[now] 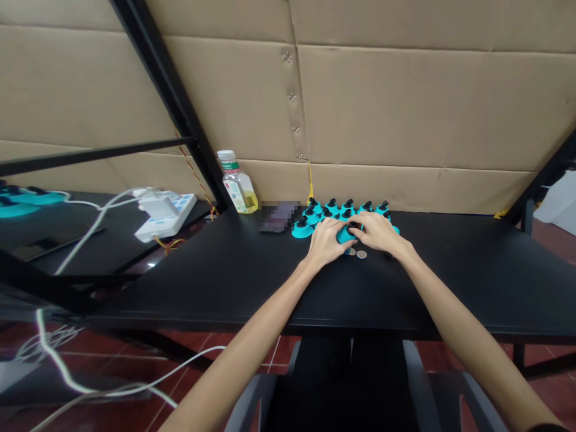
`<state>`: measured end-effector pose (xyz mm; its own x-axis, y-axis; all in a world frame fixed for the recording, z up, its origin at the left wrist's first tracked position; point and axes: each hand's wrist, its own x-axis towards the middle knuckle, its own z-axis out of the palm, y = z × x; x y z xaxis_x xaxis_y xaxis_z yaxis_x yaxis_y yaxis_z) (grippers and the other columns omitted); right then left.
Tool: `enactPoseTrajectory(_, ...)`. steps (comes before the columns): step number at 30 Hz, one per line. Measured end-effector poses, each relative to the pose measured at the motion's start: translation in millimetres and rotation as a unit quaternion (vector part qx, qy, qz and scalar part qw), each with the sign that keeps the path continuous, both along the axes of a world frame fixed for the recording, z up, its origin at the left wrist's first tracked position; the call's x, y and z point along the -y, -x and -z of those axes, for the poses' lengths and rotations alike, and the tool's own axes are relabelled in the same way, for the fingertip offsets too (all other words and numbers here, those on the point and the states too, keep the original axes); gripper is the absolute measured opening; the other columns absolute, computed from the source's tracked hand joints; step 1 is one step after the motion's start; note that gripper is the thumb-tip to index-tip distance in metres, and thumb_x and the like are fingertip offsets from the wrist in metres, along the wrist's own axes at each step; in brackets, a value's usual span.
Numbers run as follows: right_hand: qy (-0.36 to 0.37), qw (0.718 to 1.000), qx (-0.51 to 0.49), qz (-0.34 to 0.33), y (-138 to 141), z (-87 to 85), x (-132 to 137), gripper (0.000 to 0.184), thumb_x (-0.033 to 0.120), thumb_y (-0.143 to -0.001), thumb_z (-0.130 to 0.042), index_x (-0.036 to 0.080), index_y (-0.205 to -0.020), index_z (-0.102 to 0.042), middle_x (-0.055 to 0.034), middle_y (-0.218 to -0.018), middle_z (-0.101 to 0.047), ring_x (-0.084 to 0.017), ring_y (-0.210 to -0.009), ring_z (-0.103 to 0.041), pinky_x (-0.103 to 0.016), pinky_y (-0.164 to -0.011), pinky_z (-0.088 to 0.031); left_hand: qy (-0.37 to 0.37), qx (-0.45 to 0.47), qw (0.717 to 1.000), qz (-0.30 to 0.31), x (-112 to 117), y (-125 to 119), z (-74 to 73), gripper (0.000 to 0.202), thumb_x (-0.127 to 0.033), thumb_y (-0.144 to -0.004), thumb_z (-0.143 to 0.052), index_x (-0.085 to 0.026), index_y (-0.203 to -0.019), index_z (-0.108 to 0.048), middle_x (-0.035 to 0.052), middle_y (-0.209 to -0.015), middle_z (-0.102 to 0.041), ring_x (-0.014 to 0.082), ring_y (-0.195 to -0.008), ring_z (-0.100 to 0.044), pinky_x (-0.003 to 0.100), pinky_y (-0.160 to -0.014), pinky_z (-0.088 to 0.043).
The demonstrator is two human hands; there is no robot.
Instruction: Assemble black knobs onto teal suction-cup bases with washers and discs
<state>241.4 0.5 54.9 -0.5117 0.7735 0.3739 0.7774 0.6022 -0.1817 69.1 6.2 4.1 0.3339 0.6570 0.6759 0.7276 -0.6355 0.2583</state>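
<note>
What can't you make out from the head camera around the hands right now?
Head view:
- Front teal knobbed piece: mostly covered by the right hand and left hand.
- Two coins: too small to read.
- Dark flat object: pixelated, so its kind is unclear.
- Teal items on the far-left surface: cut off by the picture's left edge.

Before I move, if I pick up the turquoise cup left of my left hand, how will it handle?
The turquoise cup has a wide, flared base, so it will probably resist tipping when pushed. Its narrow black knob should give a good grip. It looks light for its size, and the thin skirt may flex slightly, though the material is hard to judge from here.
</note>
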Motion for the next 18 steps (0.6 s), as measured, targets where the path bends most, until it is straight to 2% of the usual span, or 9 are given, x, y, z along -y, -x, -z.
enactPoseTrajectory(5, 0.002, 1.000, -0.006, 0.007, -1, -1.0, 2, 0.027, 0.031, -0.093, -0.045, 0.021, -0.103, -0.069, -0.0053, -0.095, -0.067, -0.017, -0.084, -0.057, -0.026, -0.070, -0.036, 0.005, -0.004, 1.000, -0.002, 1, 0, 1.2, 0.038, -0.038, -0.074, -0.076, -0.019, -0.106, -0.068, 0.0074, -0.101, -0.072, 0.0273, -0.099, -0.063, 0.043, -0.085, -0.050)
enactPoseTrajectory(11, -0.006, 1.000, -0.008, 0.022, -5, 1.8, -1, 0.025, 0.020, -0.088, -0.046, 0.018, -0.097, -0.069, -0.0063, -0.093, -0.065, -0.018, -0.083, -0.057, -0.027, -0.067, -0.036, 0.060, 0.003, 0.998, 0.015, -3, -2, -0.8, 0.042, -0.041, -0.074, -0.074, -0.018, -0.109, -0.068, 0.0074, -0.106, -0.072, 0.0269, -0.101, -0.063, 0.043, -0.089, -0.048)
enactPoseTrajectory(15, -0.004, 0.998, -0.053, -0.023, -8, 5.1, -5, 0.025, 0.012, -0.085, -0.046, 0.018, -0.095, -0.068, -0.0067, -0.097, -0.064, -0.017, -0.087, -0.058, -0.028, -0.071, -0.041, 0.099, 0.007, 0.995, 0.012, -12, 1, -2.5, 0.039, -0.045, -0.075, -0.072, -0.020, -0.105, -0.070, 0.0058, -0.102, -0.073, 0.0267, -0.099, -0.063, 0.042, -0.086, -0.049)
enactPoseTrajectory(18, 0.018, 0.991, -0.121, -0.056, -10, 4.9, -7, 0.018, 0.015, -0.086, -0.050, 0.018, -0.095, -0.065, -0.0052, -0.099, -0.065, -0.015, -0.082, -0.059, -0.028, -0.075, -0.044, 0.076, 0.002, 0.997, -0.019, -13, 0, -4.4, 0.041, -0.047, -0.076, -0.070, -0.019, -0.106, -0.070, 0.0075, -0.102, -0.072, 0.0289, -0.100, -0.061, 0.044, -0.085, -0.047)
